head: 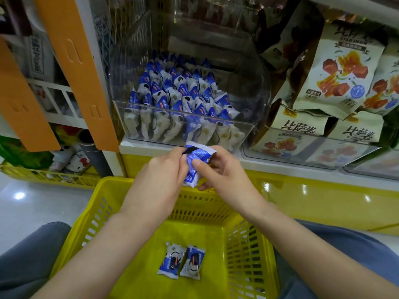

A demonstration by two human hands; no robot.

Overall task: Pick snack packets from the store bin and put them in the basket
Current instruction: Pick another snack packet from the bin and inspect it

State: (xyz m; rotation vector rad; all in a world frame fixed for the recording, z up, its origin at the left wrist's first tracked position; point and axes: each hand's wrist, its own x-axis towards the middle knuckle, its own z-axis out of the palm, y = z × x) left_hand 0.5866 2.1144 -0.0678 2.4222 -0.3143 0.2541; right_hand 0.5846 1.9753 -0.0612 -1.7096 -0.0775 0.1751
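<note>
Basket (103,203), two packets (171,261) inside; left grip (159,180), right grip (224,175) pinch crinkled blue-white packet (195,162).

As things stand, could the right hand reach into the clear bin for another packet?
Probably, but not yet: the right hand and left hand both pinch one blue packet just in front of the clear bin. The bin's open top lies unblocked; the hand only needs freeing.

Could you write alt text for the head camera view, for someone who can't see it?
A person's left hand and right hand pinch one blue-and-white snack packet above a yellow basket that already holds two such packets. Behind, a clear store bin on the shelf is full of the same packets.
</note>
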